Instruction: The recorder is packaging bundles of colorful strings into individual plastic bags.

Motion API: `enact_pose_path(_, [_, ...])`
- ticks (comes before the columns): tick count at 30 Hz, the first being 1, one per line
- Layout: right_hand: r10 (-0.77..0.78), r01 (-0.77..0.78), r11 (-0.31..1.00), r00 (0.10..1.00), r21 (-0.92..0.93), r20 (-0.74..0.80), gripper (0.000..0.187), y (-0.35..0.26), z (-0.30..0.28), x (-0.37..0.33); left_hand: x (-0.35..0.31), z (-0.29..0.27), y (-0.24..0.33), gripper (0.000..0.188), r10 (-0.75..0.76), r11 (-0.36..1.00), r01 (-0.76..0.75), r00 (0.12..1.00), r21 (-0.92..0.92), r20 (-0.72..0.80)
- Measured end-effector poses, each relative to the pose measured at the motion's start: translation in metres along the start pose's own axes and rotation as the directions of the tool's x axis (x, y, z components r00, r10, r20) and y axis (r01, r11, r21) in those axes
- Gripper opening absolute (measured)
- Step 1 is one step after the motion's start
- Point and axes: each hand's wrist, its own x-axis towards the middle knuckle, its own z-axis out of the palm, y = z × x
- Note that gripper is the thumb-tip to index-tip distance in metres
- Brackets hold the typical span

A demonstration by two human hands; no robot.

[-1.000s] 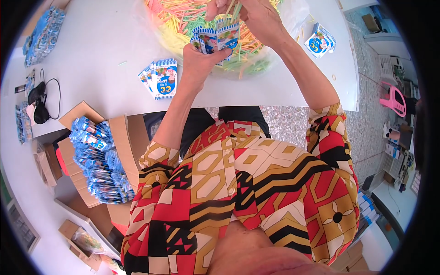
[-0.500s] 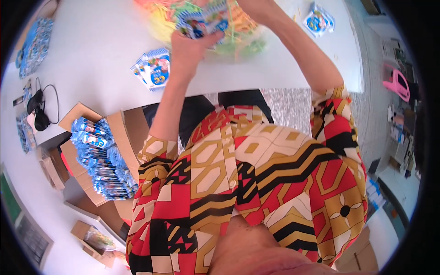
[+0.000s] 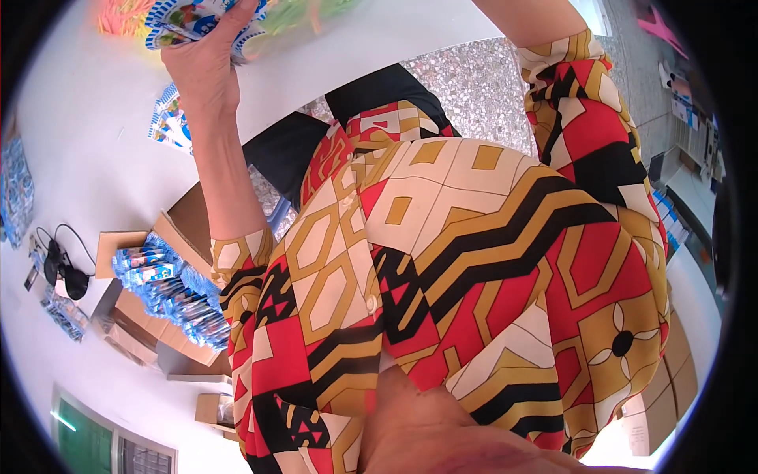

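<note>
Blue-and-white stripes edge the held packets point(image 3: 178, 22); pink, yellow and green sticks point(image 3: 120, 17) colour the white counter point(image 3: 95, 134). Past its near edge: black trousers point(image 3: 379, 91), brown carton point(image 3: 189, 217), zigzag-patterned shirt point(image 3: 450, 237) in red, black, gold, cream.

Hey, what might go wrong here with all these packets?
A packet might slip from the bunch in your left hand. That forearm could brush the loose packets lying near it on the table. The heaped packets might spill from the open box.
</note>
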Motion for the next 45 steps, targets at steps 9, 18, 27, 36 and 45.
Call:
enact_pose_path(9, [0.082,-0.081,0.993,0.997,-0.091,0.006,0.051,0.025,0.011,0.010,-0.001,-0.020,-0.010,0.038,0.063,0.995,-0.059,0.997,0.083,-0.043])
enact_pose_path(18, [0.027,-0.030,0.999,0.990,0.023,0.137,0.050,0.012,-0.007,0.006,-0.002,-0.023,-0.013,0.034,0.023,1.000,-0.023,0.999,0.011,0.027])
enact_pose_path(27, [0.159,-0.227,0.948,0.944,0.221,0.290,0.049,0.003,-0.001,0.012,-0.006,-0.031,-0.009,0.037,0.046,0.995,-0.044,0.999,-0.085,0.022])
enact_pose_path(36, [0.095,-0.037,0.965,0.973,-0.261,0.212,0.047,0.021,0.001,0.002,-0.005,-0.026,-0.006,0.054,0.070,0.994,-0.071,0.997,0.087,0.020])
enact_pose_path(45, [-0.253,0.249,0.965,0.967,0.082,0.035,0.027,0.032,-0.016,-0.029,-0.004,-0.016,-0.019,0.051,0.016,0.999,-0.019,0.996,0.038,0.092])
